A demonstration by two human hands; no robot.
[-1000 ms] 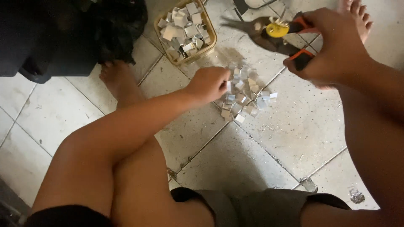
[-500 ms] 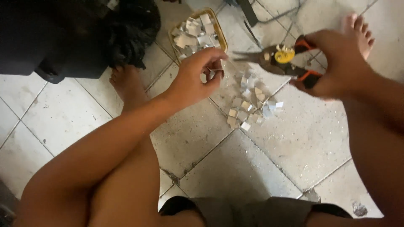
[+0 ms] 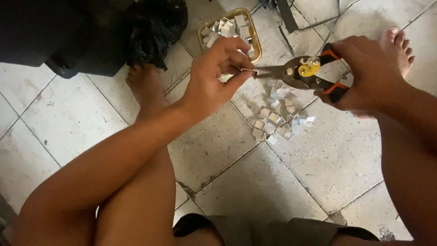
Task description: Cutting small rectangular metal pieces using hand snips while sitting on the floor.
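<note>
Orange-handled snips (image 3: pixel 302 73) nearly level, tips touching, seemingly, small metal piece (image 3: pixel 248 70).

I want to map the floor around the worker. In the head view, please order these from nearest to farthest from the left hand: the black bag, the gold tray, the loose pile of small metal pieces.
From the left hand:
1. Gold tray, just behind the fingers.
2. Pile of metal pieces, on the tiles, lower right.
3. Black bag, upper left.
The last two are nearly tied.

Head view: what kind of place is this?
Probably a home or informal workshop floor, not a bench. The person sits barefoot on worn tiled floor, cutting with tin snips over a pile of small metal pieces, with a tray holding more.
</note>
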